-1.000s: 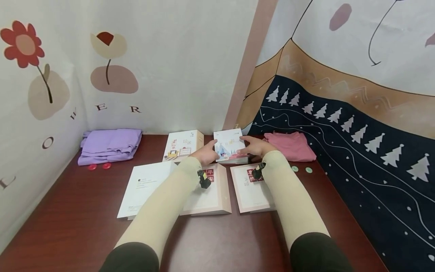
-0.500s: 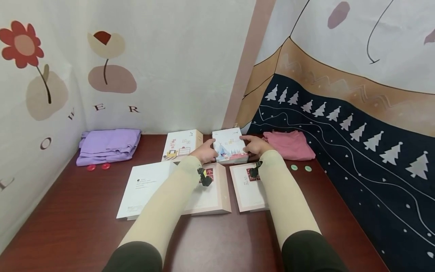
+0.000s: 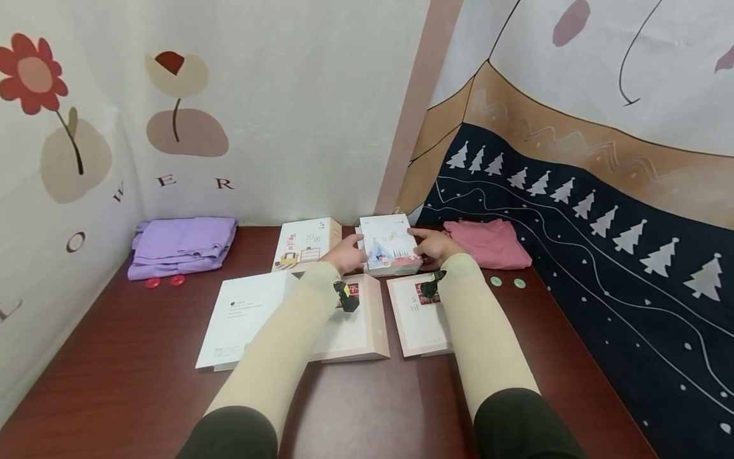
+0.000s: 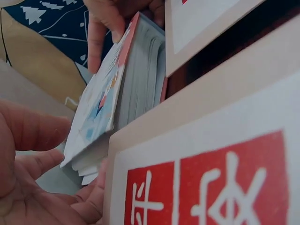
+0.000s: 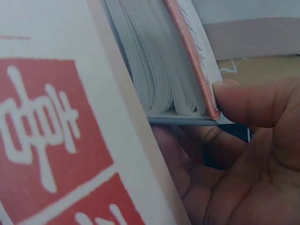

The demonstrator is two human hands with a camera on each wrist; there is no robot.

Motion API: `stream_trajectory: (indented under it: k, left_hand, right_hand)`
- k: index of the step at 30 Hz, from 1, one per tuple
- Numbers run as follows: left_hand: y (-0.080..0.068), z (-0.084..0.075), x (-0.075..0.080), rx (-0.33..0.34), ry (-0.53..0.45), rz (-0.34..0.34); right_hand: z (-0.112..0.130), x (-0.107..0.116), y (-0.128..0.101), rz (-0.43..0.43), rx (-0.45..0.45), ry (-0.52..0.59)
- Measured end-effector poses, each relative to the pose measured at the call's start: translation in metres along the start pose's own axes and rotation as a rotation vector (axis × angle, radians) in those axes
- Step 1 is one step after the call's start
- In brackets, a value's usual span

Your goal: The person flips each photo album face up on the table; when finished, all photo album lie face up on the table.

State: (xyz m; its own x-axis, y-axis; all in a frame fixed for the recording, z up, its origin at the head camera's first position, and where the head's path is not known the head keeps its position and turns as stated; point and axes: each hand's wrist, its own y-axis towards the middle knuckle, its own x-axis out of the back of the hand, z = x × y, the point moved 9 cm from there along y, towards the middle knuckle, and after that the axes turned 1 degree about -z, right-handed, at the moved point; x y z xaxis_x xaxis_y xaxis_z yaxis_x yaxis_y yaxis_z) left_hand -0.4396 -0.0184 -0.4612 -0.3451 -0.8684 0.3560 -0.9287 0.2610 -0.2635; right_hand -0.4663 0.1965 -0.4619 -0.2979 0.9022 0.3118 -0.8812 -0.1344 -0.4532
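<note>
Since a second ago, the thick paperback book with the pale illustrated cover point(image 3: 391, 250) has been tilted up off the dark red-brown wooden surface point(image 3: 137, 357), gripped at its sides by the left hand point(image 3: 346, 255) and right hand point(image 3: 434, 247), fingers curled around it; lifting is judged underway.

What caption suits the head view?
Both hands, left hand and right hand, grip an illustrated book above two boxed volumes.
</note>
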Motion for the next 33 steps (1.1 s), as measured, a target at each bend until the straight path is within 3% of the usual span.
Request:
stream_trajectory:
  k: [7,15,21,24,29,33]
  left_hand:
    - [0.002,0.0,0.002,0.006,0.015,-0.007]
    - [-0.001,-0.008,-0.003,-0.025,-0.226,0.013]
    - [0.003,-0.007,-0.007,-0.043,-0.246,-0.023]
    - [0.004,-0.004,-0.007,-0.039,-0.265,-0.027]
    - [-0.002,-0.003,-0.001,-0.043,-0.269,-0.046]
    - [-0.009,-0.01,0.009,-0.098,-0.295,-0.067]
  right_hand:
    - [-0.003,0.004,0.006,-0.004,-0.004,-0.009]
    - [-0.005,0.002,0.006,0.024,-0.024,-0.005]
    - [-0.006,0.001,0.005,0.023,-0.014,-0.03]
    - [0.001,0.001,0.001,-0.005,0.058,-0.104]
    - [0.033,-0.007,-0.012,-0.116,0.285,-0.313]
    - [0.054,-0.03,-0.024,-0.08,0.374,-0.413]
